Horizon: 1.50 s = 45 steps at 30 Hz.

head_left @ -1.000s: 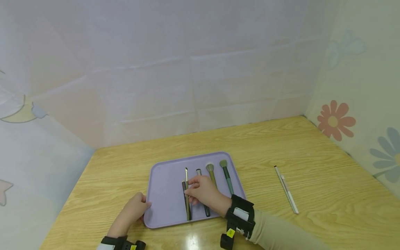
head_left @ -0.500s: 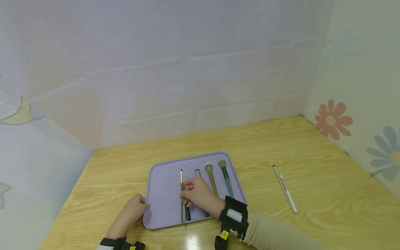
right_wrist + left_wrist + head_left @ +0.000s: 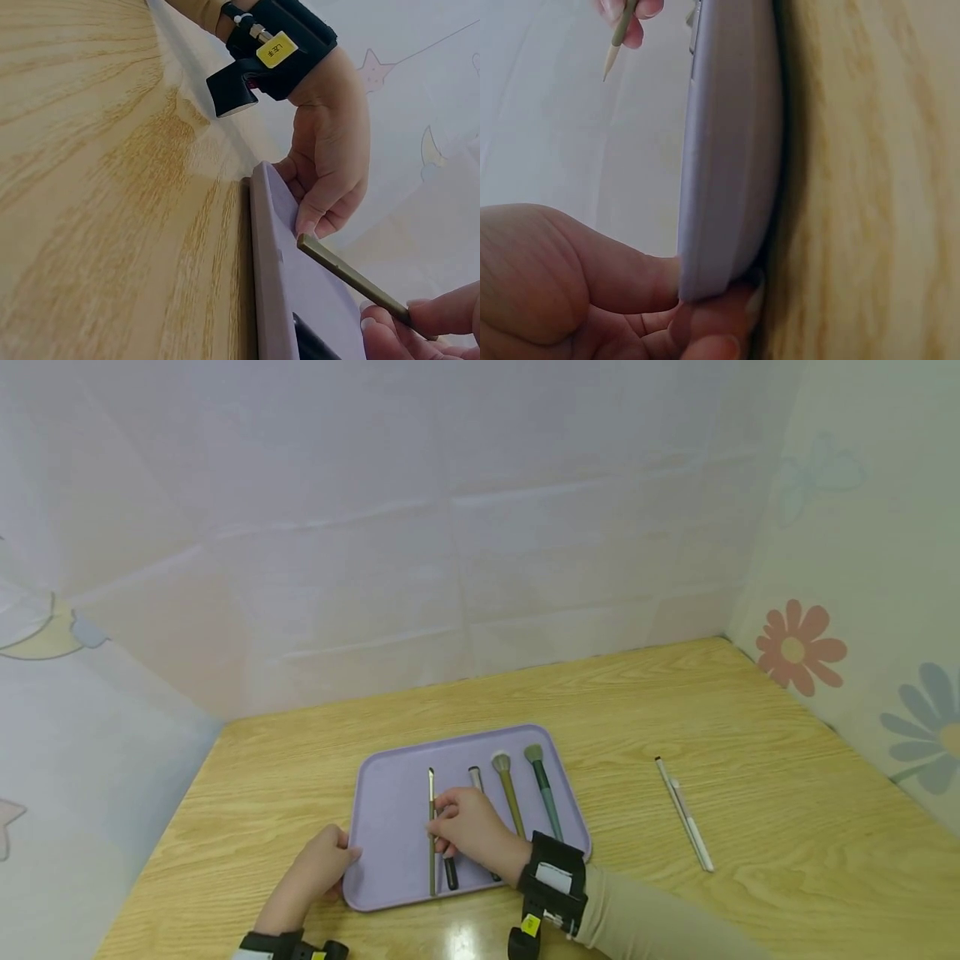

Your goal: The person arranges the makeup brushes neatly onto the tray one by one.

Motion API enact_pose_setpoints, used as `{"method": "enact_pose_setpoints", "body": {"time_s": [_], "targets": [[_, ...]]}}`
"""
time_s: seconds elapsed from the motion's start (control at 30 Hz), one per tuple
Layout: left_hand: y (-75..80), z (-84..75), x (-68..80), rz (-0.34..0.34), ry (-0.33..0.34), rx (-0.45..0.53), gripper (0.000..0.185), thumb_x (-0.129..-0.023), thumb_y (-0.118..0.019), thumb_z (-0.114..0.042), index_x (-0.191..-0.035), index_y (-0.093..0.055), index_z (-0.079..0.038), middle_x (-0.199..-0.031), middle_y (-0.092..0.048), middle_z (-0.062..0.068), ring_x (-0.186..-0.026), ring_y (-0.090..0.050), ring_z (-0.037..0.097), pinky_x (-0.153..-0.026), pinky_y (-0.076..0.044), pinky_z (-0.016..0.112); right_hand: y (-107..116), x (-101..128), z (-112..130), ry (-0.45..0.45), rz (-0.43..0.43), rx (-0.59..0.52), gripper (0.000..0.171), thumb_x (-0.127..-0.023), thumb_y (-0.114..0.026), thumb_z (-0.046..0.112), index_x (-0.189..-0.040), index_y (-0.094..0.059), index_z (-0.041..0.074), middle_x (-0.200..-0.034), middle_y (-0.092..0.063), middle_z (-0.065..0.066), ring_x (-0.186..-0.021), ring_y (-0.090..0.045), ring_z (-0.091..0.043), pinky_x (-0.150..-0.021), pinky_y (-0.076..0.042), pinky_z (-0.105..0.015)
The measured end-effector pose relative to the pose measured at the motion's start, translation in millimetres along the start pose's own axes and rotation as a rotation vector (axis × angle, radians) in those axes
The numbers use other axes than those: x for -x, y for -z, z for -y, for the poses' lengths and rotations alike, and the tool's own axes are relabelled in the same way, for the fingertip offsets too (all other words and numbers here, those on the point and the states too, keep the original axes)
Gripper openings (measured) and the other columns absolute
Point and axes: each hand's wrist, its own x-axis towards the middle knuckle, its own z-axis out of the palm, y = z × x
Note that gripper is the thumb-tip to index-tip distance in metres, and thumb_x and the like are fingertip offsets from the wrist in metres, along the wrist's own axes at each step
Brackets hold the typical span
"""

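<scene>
My right hand (image 3: 476, 827) pinches a slim olive-handled makeup brush (image 3: 432, 870) over the lilac tray (image 3: 386, 852). In the right wrist view its handle (image 3: 352, 277) slants up from the thumb and fingers, apart from the tray's surface. My left hand (image 3: 321, 862) grips the tray's left edge; the left wrist view shows the thumb (image 3: 630, 277) on the rim and fingers beneath. A black-handled brush (image 3: 452, 874) lies on the tray partly under my right hand. Further right lie a small flat brush (image 3: 475, 775), an olive brush (image 3: 510, 789) and a green brush (image 3: 543, 785).
Two slim white pen-like sticks (image 3: 684, 817) lie side by side on the wood-grain table (image 3: 622, 710), right of the tray. A pale cloth backdrop (image 3: 360, 568) rises behind the table, and a flower-printed wall (image 3: 885, 610) stands on the right.
My right hand has shifted left with the olive-handled brush, from over the black-handled brush to its left. The left hand stays on the tray's edge.
</scene>
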Motion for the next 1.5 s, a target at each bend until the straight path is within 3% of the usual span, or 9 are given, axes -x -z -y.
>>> {"method": "enact_pose_setpoints", "body": {"time_s": [0.67, 0.93, 1.33, 1.4, 1.5], "targets": [[-0.3, 0.2, -3.7, 0.007, 0.03, -0.014, 0.016, -0.095, -0.054, -0.006, -0.099, -0.05, 0.01, -0.079, -0.054, 0.014, -0.063, -0.055, 0.023, -0.055, -0.049, 0.032, -13, -10, -6, 0.027, -0.005, 0.037, 0.021, -0.081, -0.066, -0.013, -0.1, -0.056, -0.014, -0.062, -0.06, -0.004, -0.043, -0.05, -0.006, -0.041, -0.046, -0.021], [-1.1, 1.8, -3.0, -0.003, 0.013, -0.007, 0.016, -0.094, -0.054, -0.006, -0.097, -0.051, 0.01, -0.077, -0.054, 0.014, -0.062, -0.056, 0.023, -0.054, -0.049, 0.033, -16, -11, -7, 0.008, -0.005, 0.093, 0.02, -0.082, -0.066, -0.011, -0.099, -0.057, -0.012, -0.058, -0.057, -0.003, -0.041, -0.048, -0.006, -0.04, -0.044, -0.02], [-0.3, 2.1, -1.5, -0.01, 0.004, 0.006, 0.013, -0.094, -0.054, -0.005, -0.095, -0.05, 0.008, -0.074, -0.053, 0.013, -0.058, -0.054, 0.022, -0.051, -0.048, 0.031, -24, -13, 5, -0.025, -0.017, 0.365, 0.026, -0.085, -0.066, -0.006, -0.109, -0.058, -0.013, -0.044, -0.049, -0.001, -0.032, -0.04, -0.006, -0.034, -0.036, -0.019], [-0.3, 2.1, -1.2, -0.011, 0.005, 0.006, 0.013, -0.094, -0.055, -0.005, -0.094, -0.05, 0.008, -0.074, -0.053, 0.013, -0.058, -0.054, 0.021, -0.05, -0.048, 0.031, -24, -13, 6, -0.011, -0.006, 0.403, 0.02, -0.086, -0.065, -0.006, -0.104, -0.058, -0.012, -0.044, -0.049, 0.0, -0.033, -0.04, -0.006, -0.035, -0.035, -0.019], [-0.5, 1.9, -1.2, -0.012, 0.006, 0.008, 0.013, -0.093, -0.055, -0.005, -0.094, -0.05, 0.007, -0.074, -0.053, 0.012, -0.058, -0.054, 0.021, -0.05, -0.048, 0.031, -23, -13, 8, 0.021, 0.007, 0.445, 0.007, -0.086, -0.064, -0.006, -0.085, -0.058, -0.006, -0.045, -0.048, 0.001, -0.033, -0.04, -0.006, -0.036, -0.035, -0.019]]}}
